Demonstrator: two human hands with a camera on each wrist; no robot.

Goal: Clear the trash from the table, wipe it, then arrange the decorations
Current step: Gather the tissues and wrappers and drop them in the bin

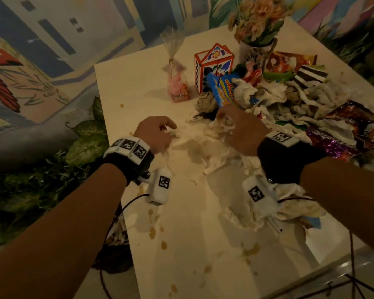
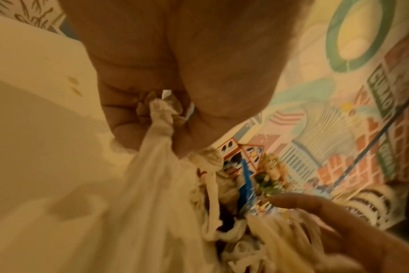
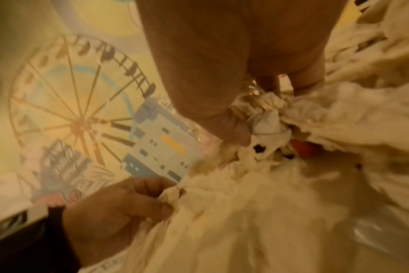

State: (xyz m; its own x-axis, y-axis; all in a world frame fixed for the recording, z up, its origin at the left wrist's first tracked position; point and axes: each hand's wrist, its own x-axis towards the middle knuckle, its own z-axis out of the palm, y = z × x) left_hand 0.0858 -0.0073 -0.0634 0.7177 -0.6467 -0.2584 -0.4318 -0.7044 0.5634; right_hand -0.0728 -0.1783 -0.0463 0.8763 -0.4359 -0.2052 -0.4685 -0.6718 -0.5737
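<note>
A heap of crumpled white tissue [image 1: 205,147] lies mid-table. My left hand [image 1: 158,132] grips its left end, the paper bunched in curled fingers [image 2: 161,118]. My right hand [image 1: 240,128] grips a wad of tissue [image 3: 266,120] at the heap's right. Behind lie a blue snack wrapper [image 1: 222,89], a dark foil wrapper [image 1: 350,130] and more tissue [image 1: 289,98]. The decorations stand at the back: a painted house-shaped box [image 1: 212,65], a cellophane gift bag [image 1: 177,83] and a flower vase [image 1: 257,29].
Brown spill spots [image 1: 158,236] mark the white table [image 1: 138,87] near its front. More tissue [image 1: 289,208] lies under my right forearm. Leafy plants [image 1: 84,143] and a painted wall border the left edge. Cables [image 1: 352,266] hang at the front right.
</note>
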